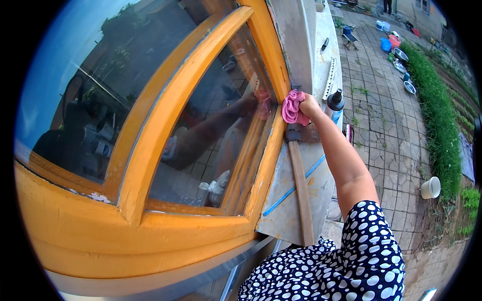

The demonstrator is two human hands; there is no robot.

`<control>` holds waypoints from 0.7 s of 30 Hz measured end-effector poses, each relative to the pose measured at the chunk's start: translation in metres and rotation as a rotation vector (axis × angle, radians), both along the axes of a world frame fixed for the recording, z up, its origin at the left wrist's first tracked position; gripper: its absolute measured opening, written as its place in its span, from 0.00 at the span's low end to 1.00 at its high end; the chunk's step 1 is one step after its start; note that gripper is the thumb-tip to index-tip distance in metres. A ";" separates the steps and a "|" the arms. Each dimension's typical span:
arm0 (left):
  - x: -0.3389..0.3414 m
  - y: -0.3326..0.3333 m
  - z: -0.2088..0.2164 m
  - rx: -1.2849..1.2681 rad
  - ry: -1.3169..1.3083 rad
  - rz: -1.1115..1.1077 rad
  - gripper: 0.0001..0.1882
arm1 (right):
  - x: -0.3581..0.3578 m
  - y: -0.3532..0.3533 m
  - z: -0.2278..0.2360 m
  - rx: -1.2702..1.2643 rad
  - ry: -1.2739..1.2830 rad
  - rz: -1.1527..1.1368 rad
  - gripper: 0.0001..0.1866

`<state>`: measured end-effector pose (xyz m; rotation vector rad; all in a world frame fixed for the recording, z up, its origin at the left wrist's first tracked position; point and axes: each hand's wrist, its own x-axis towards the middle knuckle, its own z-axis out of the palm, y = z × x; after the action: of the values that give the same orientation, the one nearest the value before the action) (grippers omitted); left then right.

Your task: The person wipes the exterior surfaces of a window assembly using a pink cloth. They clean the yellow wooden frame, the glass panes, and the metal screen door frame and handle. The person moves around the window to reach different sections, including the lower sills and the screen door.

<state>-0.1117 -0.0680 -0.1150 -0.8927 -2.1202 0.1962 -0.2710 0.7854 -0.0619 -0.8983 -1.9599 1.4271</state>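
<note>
My right hand (311, 106) is closed around a crumpled pink cloth (294, 107). It presses the cloth against the orange wooden window frame (282, 118), at the outer edge beside the glass pane (201, 140). The pane mirrors the arm and the cloth. Just below the hand, a hammer (301, 193) with a wooden handle and dark head lies on a grey board (286, 210). A dark-capped bottle (334, 104) with a blue label stands right of my wrist. My left hand is out of view.
On the pale ledge (322, 65) lie a black-handled tool (325, 45) and a white perforated strip (330, 79). Paving (384, 115) stretches to the right, with a white bucket (431, 187), a grass strip (432, 110) and basins (400, 55) farther off. A person's legs (387, 6) show far away.
</note>
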 end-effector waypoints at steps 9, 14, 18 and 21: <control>0.013 -0.005 -0.007 0.022 0.026 0.023 0.17 | 0.001 -0.030 0.117 0.485 0.401 -0.075 0.16; 0.020 -0.012 -0.003 0.019 0.031 0.031 0.17 | -0.004 -0.041 0.194 0.579 0.700 -0.173 0.19; 0.023 -0.012 -0.005 0.031 0.033 0.031 0.17 | -0.023 -0.028 0.176 0.638 0.608 -0.213 0.17; 0.030 -0.012 -0.007 0.038 0.037 0.043 0.17 | -0.017 -0.033 0.157 0.549 0.511 -0.169 0.17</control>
<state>-0.0821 -0.0801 -0.1223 -0.8159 -2.1031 0.1927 -0.2879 0.7527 0.0955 -0.3852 -1.6953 0.8395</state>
